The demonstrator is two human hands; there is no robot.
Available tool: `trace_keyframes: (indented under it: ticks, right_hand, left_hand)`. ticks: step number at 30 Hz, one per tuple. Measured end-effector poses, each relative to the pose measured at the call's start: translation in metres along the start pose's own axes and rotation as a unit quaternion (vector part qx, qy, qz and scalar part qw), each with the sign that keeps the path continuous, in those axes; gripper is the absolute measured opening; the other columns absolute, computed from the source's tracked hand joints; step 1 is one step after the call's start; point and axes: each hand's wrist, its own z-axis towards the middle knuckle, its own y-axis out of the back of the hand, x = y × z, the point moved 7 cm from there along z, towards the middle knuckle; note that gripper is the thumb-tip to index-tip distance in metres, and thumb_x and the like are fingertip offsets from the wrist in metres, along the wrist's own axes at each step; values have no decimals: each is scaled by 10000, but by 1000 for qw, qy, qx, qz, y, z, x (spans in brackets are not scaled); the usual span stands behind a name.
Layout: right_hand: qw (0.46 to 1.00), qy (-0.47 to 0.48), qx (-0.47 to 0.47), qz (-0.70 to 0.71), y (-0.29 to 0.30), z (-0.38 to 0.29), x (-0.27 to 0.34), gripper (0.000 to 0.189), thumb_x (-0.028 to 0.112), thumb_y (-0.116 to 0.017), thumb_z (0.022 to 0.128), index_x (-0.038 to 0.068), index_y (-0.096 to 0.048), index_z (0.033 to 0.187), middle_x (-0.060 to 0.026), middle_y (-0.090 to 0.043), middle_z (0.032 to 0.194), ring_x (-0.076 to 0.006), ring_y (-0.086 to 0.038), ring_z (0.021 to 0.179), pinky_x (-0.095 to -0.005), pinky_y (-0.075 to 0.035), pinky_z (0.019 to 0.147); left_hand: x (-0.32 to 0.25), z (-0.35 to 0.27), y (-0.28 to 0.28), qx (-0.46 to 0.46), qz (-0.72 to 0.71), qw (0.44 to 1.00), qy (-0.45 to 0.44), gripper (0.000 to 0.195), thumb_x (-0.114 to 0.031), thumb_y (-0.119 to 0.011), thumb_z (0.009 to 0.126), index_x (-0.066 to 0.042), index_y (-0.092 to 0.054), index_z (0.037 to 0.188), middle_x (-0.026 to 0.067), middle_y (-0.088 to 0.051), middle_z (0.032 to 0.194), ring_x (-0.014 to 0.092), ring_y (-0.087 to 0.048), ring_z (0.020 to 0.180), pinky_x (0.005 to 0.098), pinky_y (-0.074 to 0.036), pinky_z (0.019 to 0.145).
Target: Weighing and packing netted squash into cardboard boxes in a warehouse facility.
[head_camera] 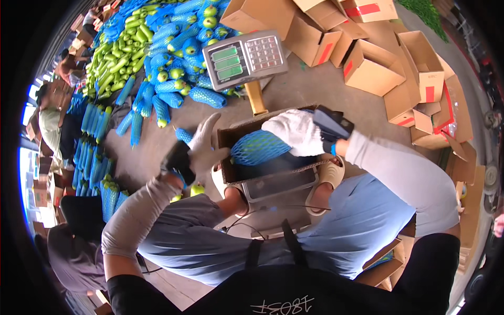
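An open cardboard box [223, 146] stands between my feet on the platform of a scale [275, 188]. Inside it lies a green gourd in blue foam netting [258, 147]. My right hand [295, 132], in a white glove, is closed over the gourd's right end, its fingertips hidden. At the box's left rim my left hand [206, 141], also gloved and slightly blurred, has thumb and fingers spread with nothing in them. Beyond my left hand, another netted gourd [183, 135] lies on the floor. Both wrists carry black strapped devices.
The scale's display head [246, 59] rises on a post [256, 97] behind the box. A large heap of netted gourds [173, 59] and bare green gourds [118, 57] fills the far left. Open cartons [374, 67] crowd the right. People [51, 122] are at the left edge.
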Motion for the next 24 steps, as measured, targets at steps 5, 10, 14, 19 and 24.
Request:
trace_keyframes:
  ticks: [5, 10, 14, 19, 24]
  right_hand:
    - [995, -16, 0, -95, -71, 17, -9, 293, 181, -551, 899, 58, -574, 1165, -145, -671, 994, -302, -705, 900, -419, -551, 784]
    - [972, 88, -9, -217, -84, 23, 20, 125, 208, -577, 875, 142, -645, 955, -58, -587, 909, -235, -624, 807, -403, -509, 714]
    - [987, -113, 75, -86, -90, 24, 11, 183, 242, -589, 920, 107, -640, 1032, -120, -630, 1042, -302, -703, 897, -477, -575, 728]
    - [983, -97, 157, -26, -91, 18, -17, 364, 240, -679, 851, 82, -605, 1171, -173, -641, 1062, -354, -700, 875, -467, -573, 744]
    - [986, -98, 98, 88, 75, 4, 51, 414, 291, -701, 902, 85, -630, 1254, -118, -673, 1028, -305, -697, 908, -398, -572, 794]
  left_hand:
    - [24, 6, -40, 36, -135, 989, -48, 696, -36, -480, 967, -55, -149, 1579, 123, -507, 1379, 196, -532, 1179, 342, -482, 985]
    - [13, -1, -36, 85, -113, 988, 55, 636, -115, -473, 997, -79, -174, 1558, 125, -574, 1192, 177, -584, 1000, 337, -529, 826]
    - [51, 10, -43, -40, -94, 982, -161, 622, -180, -480, 1014, -101, -179, 1552, 101, -579, 1104, 165, -587, 817, 325, -527, 681]
    - [5, 7, -24, 154, -241, 955, 74, 677, -262, -585, 1030, -45, -226, 1562, 154, -557, 1323, 186, -538, 1210, 336, -439, 1054]
    - [100, 26, 60, -24, -257, 964, 68, 429, -368, -465, 1076, -50, -550, 1351, 50, -681, 1048, 151, -661, 869, 291, -548, 730]
